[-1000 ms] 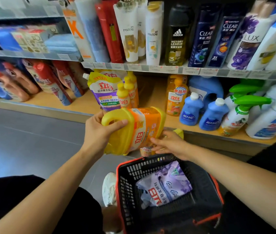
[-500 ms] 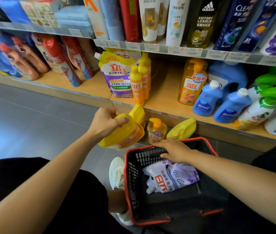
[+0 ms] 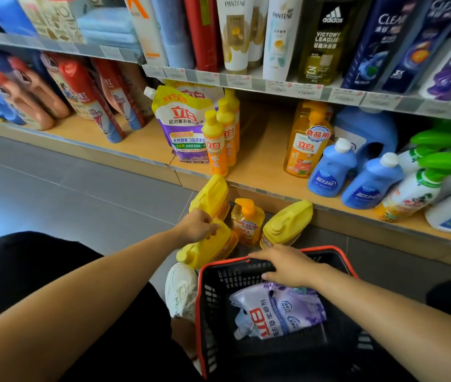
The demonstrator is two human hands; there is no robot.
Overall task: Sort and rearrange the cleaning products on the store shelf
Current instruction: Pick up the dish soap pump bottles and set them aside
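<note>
Sorting looks early: the left hand (image 3: 196, 226) has fingers clamped on a yellow plastic jug (image 3: 207, 248) at lower centre, beside an orange pump bottle (image 3: 247, 221) on the floor below the wooden shelf (image 3: 260, 166); the right hand (image 3: 287, 264) lies flat-fingered on the red-rimmed black plastic basket (image 3: 207, 299), its purple refill pouch (image 3: 282, 312) unshelved

Left hand (image 3: 197, 226) grips a yellow jug (image 3: 207, 248) on the floor; right hand (image 3: 287, 264) rests on the basket (image 3: 205, 312) rim.

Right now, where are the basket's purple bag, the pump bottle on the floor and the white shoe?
purple bag (image 3: 279, 315): head view, printed front.
pump bottle (image 3: 247, 226): head view, label.
white shoe (image 3: 183, 295): head view, laces.
</note>
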